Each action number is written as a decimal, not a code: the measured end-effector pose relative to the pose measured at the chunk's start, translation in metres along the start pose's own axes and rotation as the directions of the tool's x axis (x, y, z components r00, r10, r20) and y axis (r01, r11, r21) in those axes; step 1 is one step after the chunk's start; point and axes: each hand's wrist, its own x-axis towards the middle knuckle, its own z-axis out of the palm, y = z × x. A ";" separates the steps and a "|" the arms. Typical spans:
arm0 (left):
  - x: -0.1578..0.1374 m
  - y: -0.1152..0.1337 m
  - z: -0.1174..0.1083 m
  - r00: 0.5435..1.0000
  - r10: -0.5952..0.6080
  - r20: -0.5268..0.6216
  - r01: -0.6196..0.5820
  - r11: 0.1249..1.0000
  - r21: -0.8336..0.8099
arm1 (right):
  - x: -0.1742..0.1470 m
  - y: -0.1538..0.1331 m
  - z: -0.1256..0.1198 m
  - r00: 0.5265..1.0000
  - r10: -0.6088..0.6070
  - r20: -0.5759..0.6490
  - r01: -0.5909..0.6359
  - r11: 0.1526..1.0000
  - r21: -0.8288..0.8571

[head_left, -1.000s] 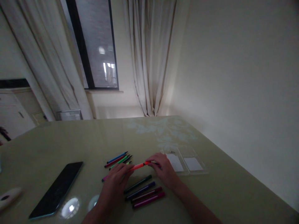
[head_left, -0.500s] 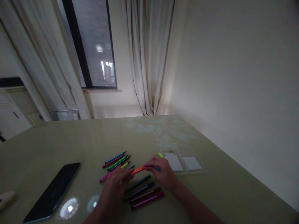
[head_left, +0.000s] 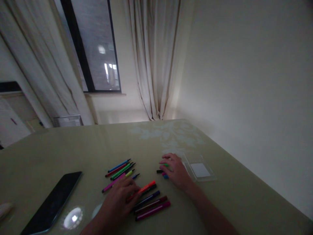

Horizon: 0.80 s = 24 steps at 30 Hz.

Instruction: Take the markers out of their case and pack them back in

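In the head view, the left hand (head_left: 121,197) pinches the orange pen (head_left: 148,186) between thumb and fingers, its orange end pointing right and away. Half a second ago both hands were on this pen; now the right hand (head_left: 176,171) has let it go and moved right and farther off. The pen has come down nearer, to lie along the dark green pen (head_left: 153,187) at the far side of the near row.

The right hand's fingers spread over small caps (head_left: 166,176), black, pink, blue and green, just left of the clear case (head_left: 212,178); whether it grips one, I cannot tell. It now hides most of the case's left half, while the white card (head_left: 200,170) in the right half shows.

The near row's navy, dark red and magenta pens (head_left: 154,211) and the far-left uncapped pens (head_left: 119,170) lie as before. The phone (head_left: 52,204) lies left on the table (head_left: 97,147).
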 end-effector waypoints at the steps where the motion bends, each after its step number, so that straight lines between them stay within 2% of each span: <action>1: 0.000 -0.001 -0.001 1.000 0.000 0.019 0.000 1.000 -0.004 | -0.001 0.002 0.004 0.998 -0.015 0.059 0.019 0.997 -0.072; 3: 0.001 -0.005 -0.004 1.000 -0.018 0.025 0.019 0.999 -0.034 | -0.004 0.004 0.012 0.988 -0.037 0.153 0.062 0.985 -0.163; 6: 0.000 -0.021 -0.009 0.989 -0.117 -0.085 0.112 0.991 -0.069 | -0.006 -0.001 0.018 0.977 -0.044 0.207 0.086 0.976 -0.201; 10: -0.004 -0.051 -0.021 0.914 -0.274 -0.298 0.292 0.956 0.016 | -0.005 -0.010 0.017 0.983 -0.038 0.182 0.067 0.986 -0.156; 13: -0.008 -0.064 -0.030 0.877 -0.291 -0.382 0.368 0.918 0.146 | -0.004 -0.015 0.016 0.983 -0.036 0.181 0.059 0.991 -0.124; 15: -0.008 -0.067 -0.031 0.877 -0.276 -0.394 0.373 0.907 0.195 | -0.005 -0.017 0.017 0.982 -0.047 0.185 0.069 0.991 -0.118; 20: -0.003 -0.063 -0.022 0.914 -0.284 -0.291 0.339 0.927 0.160 | -0.007 -0.018 0.019 0.981 -0.092 0.169 0.107 0.991 -0.083; 24: -0.004 -0.065 -0.018 0.910 -0.330 -0.251 0.381 0.904 0.193 | -0.008 -0.020 0.019 0.988 -0.104 0.111 0.100 0.994 0.046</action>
